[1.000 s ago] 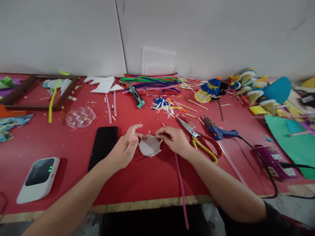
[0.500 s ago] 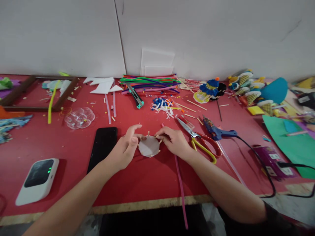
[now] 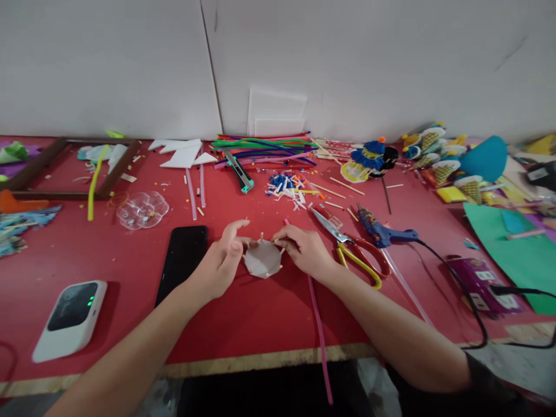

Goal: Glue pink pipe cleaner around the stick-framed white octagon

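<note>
A small pale octagonal card piece (image 3: 263, 259) with short wooden sticks poking from its corners lies on the red table (image 3: 260, 313), between my hands. My left hand (image 3: 221, 260) steadies its left edge with thumb and fingertips, the other fingers raised. My right hand (image 3: 306, 250) pinches one of the small sticks at the piece's upper right corner. A long pink straw (image 3: 319, 324) runs from under my right hand toward the table's front edge.
A black phone (image 3: 182, 260) lies left of my hands and a white device (image 3: 69, 318) further left. Yellow-handled scissors (image 3: 354, 252), a blue glue gun (image 3: 382, 231) with its cord, cut straw bits (image 3: 289, 188), pipe cleaners (image 3: 264, 147) and paper crafts (image 3: 452, 162) fill the rest.
Both hands stay on the octagonal piece with only slight finger movement. The view has shifted a little.
</note>
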Demonstrator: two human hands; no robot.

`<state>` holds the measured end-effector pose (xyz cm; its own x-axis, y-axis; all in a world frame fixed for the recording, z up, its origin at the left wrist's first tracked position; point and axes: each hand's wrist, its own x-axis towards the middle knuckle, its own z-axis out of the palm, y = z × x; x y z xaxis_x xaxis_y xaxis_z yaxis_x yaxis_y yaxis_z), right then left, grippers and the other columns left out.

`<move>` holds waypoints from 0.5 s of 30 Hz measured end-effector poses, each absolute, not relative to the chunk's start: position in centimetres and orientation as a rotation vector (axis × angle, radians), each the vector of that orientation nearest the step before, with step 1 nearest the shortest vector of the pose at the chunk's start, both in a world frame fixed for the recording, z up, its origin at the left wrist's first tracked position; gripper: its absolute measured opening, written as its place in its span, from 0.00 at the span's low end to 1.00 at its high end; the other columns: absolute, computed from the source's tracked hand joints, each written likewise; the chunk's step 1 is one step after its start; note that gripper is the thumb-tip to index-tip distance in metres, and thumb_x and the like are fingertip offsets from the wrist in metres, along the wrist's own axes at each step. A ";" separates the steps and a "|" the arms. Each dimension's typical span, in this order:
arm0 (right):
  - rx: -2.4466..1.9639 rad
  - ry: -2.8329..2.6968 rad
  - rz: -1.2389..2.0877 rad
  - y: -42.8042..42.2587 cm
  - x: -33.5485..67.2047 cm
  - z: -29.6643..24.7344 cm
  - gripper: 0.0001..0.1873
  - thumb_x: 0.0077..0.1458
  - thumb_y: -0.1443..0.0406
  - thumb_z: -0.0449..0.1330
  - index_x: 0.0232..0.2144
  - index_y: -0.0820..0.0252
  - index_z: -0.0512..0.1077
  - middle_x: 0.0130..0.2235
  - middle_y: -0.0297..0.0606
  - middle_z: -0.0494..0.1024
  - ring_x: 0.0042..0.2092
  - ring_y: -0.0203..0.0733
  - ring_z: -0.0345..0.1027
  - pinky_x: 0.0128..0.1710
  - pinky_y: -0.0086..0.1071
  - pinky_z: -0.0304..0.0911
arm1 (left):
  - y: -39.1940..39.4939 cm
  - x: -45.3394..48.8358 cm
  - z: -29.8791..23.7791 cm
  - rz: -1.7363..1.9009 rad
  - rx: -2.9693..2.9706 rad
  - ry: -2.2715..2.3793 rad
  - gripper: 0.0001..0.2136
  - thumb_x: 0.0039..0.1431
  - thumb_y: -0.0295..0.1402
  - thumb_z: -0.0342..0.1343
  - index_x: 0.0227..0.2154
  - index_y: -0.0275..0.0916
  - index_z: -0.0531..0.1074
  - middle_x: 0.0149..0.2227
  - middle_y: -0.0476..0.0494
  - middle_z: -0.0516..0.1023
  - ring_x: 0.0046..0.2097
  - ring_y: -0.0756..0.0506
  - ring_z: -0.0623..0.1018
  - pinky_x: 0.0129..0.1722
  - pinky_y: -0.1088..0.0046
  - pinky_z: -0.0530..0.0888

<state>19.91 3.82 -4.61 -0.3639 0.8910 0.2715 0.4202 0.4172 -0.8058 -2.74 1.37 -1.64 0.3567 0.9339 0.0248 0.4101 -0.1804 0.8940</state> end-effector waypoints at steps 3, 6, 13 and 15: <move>-1.117 -1.954 0.827 3.7 19.7 -4.5 0.08 0.59 0.69 0.54 0.34 0.55 0.73 0.32 0.36 0.81 0.33 0.39 0.76 0.34 0.29 0.69 | 1.3 -2.8 -1.5 0.769 1.772 1.169 0.32 0.67 0.54 0.31 0.63 0.37 0.56 0.52 0.31 0.78 0.50 0.38 0.78 0.51 0.58 0.71; -1.141 -1.933 0.847 3.6 19.8 -4.7 0.09 0.60 0.68 0.53 0.39 0.55 0.73 0.35 0.36 0.82 0.36 0.39 0.78 0.37 0.31 0.71 | 1.2 -2.9 -1.4 0.734 1.793 1.156 0.32 0.67 0.54 0.31 0.63 0.38 0.57 0.53 0.31 0.77 0.51 0.38 0.78 0.50 0.58 0.72; -1.156 -1.819 0.787 2.9 21.4 -3.7 0.13 0.56 0.71 0.54 0.42 0.55 0.72 0.41 0.39 0.81 0.43 0.40 0.77 0.44 0.35 0.73 | 1.1 -2.9 -0.5 0.716 1.791 1.218 0.30 0.68 0.51 0.33 0.63 0.37 0.60 0.51 0.34 0.81 0.54 0.38 0.78 0.56 0.58 0.69; -1.157 -1.843 0.778 2.9 21.8 -2.9 0.10 0.56 0.70 0.55 0.39 0.55 0.72 0.38 0.38 0.80 0.39 0.40 0.76 0.41 0.34 0.73 | 1.2 -2.7 -0.1 0.668 1.793 1.341 0.26 0.69 0.48 0.36 0.59 0.39 0.66 0.49 0.37 0.82 0.54 0.38 0.78 0.56 0.58 0.70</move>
<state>21.82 2.90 -2.93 -0.2551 0.9170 0.3067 0.4200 0.3908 -0.8191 -2.74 1.24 -0.06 0.3040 0.9517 -0.0427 0.5395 -0.1350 0.8311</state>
